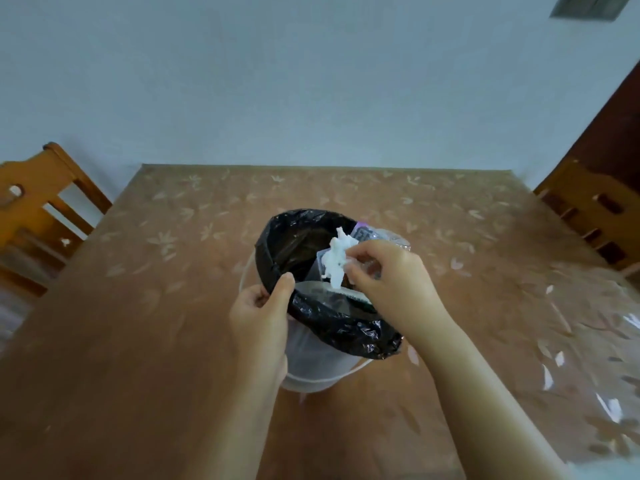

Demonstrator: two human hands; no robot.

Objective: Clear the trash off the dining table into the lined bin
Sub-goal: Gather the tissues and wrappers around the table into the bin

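A white bin (313, 358) with a black plastic liner (346, 327) stands on the dining table (156, 306) in front of me. My left hand (263, 313) pinches the liner's rim on the near left side. Over the bin's mouth, my right hand (388, 275) holds a crumpled white tissue (337, 258) together with some clear plastic wrapping. Inside the bin lie wrappers, one with a purple edge (362, 232), and a clear plastic piece (394, 239) sticks out at the far right rim.
The table carries a brown cloth with a leaf pattern under clear plastic that shines at the right (554, 362). A wooden chair (38, 216) stands at the left side and another wooden chair (595, 213) at the right. A pale wall is behind.
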